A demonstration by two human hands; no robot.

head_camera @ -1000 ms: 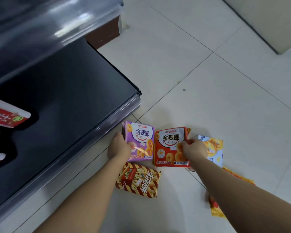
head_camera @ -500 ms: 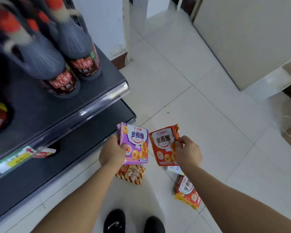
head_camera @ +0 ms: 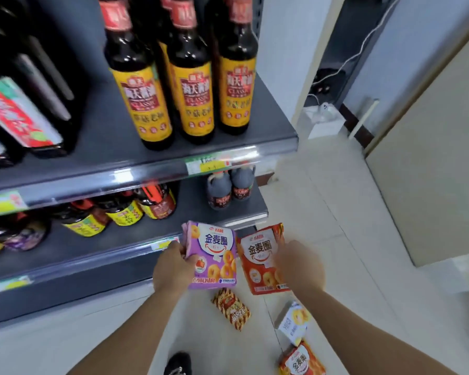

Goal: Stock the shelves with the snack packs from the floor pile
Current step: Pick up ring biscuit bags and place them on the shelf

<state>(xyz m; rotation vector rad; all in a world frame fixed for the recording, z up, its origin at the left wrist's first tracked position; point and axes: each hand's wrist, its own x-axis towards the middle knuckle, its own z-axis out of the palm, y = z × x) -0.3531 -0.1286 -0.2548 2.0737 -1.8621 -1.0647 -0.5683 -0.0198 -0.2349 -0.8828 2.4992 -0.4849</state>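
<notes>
Snack packs are mid-carry: one is in each of the hands, held up off the floor (head_camera: 336, 201) in front of the shelving, so the step looks like the trip from pile to shelf. Far left, the upper shelf (head_camera: 114, 155) is crowded with tall sauce bottles (head_camera: 190, 85). The lower shelf (head_camera: 190, 212) holds smaller bottles with some bare grey between them.

The left hand (head_camera: 173, 269) reaches forward on an outstretched forearm. Its fingers curl round the left edge of the purple pack (head_camera: 211, 255), which is upright and faces the camera. Just beside it is the red pack (head_camera: 260, 261), gripped at its right edge by the right hand (head_camera: 301, 269). That hand is too blurred to show how the fingers lie.

Below, the striped pack (head_camera: 232, 311), white pack (head_camera: 294, 322) and orange pack (head_camera: 303, 359) lie on the floor, so stocking is far from finished. Next, the person likely needs to pick a free spot and stand each pack facing outward without knocking the bottles.
</notes>
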